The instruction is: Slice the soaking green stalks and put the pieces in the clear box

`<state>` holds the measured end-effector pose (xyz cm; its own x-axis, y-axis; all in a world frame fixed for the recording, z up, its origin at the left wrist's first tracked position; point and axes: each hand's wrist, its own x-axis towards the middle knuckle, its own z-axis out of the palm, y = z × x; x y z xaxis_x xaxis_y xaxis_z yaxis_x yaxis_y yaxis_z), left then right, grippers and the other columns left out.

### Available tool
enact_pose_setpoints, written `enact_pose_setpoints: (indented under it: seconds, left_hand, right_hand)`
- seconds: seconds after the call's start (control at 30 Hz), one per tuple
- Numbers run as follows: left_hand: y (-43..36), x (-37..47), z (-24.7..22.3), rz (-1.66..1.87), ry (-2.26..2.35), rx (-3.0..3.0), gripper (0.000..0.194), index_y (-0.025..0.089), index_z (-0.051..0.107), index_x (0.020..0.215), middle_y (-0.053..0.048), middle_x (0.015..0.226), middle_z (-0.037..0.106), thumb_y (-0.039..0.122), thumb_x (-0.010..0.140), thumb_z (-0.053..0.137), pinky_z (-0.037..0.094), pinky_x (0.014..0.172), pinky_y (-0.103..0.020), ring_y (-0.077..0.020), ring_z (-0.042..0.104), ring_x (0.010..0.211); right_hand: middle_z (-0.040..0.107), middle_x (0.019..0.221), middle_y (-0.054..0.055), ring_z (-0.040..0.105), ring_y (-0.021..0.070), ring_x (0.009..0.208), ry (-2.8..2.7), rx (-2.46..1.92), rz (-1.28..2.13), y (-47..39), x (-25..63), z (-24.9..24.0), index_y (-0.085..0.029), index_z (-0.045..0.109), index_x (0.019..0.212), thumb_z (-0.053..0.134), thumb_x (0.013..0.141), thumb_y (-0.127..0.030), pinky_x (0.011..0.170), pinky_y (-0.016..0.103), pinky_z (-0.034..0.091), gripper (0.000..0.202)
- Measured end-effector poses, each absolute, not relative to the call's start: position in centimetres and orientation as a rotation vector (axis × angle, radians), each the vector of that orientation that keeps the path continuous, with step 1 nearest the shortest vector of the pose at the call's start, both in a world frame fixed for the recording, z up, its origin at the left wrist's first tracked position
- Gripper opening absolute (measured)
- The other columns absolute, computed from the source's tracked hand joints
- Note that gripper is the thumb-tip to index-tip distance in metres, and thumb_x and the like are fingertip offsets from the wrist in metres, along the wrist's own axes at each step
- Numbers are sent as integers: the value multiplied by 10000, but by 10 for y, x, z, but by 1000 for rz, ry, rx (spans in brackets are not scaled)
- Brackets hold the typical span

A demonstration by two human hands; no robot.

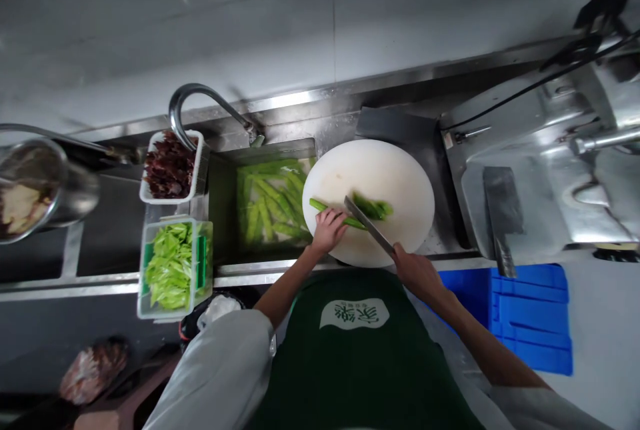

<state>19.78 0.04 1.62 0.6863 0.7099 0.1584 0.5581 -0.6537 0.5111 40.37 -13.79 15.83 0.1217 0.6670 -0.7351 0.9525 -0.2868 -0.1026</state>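
Observation:
A long green vegetable stalk point(317, 204) lies across the white round cutting board point(345, 158). My left hand point(330, 229) is closed over it, fingers bent, pressing it to the board. My right hand point(413, 269) grips the handle of a kitchen knife point(373, 228), whose blade crosses the stalk just right of my left hand. Beyond the blade, a small heap of cut green pieces point(370, 206) rests on the board, slightly blurred. To the left, a water-filled sink point(224, 217) holds several thick green stalks point(273, 197).
A tap point(185, 103) arches over a white tub of dark red leaves point(170, 167). Nearer stands a clear container of chopped green pieces point(171, 263). A metal pot point(80, 197) is far left. At right lies a cleaver point(501, 207), with a blue crate point(530, 317) below.

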Motion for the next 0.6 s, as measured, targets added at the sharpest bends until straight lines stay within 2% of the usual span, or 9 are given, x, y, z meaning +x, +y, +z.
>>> enact_pose_setpoints:
  seconds: [0.13, 0.27, 0.6]
  left_hand:
    - [-17, 209, 13, 575, 1044, 2461, 196, 235, 679, 1026, -97, 1073, 590, 318, 949, 518, 372, 929, -442, -258, 457, 1086]
    - [-13, 211, 12, 549, 1031, 2491, 225, 238, 681, 989, -87, 1012, 609, 304, 972, 467, 369, 879, -428, -240, 479, 1008]
    - [-4, 197, 12, 699, 1015, 2497, 238, 201, 668, 983, -86, 1020, 635, 287, 981, 445, 380, 890, -407, -233, 499, 1028]
  right_hand:
    - [685, 744, 77, 692, 214, 743, 1565, 1983, -945, -150, 398, 180, -171, 470, 1085, 261, 1010, -223, 577, 258, 294, 227]
    - [691, 749, 78, 693, 221, 745, 1568, 1927, -982, -158, 395, 189, -159, 474, 1114, 277, 991, -178, 565, 260, 292, 233]
    - [700, 820, 115, 688, 239, 783, 1566, 1963, -1122, -144, 385, 149, -133, 458, 1137, 279, 985, -195, 603, 288, 323, 242]
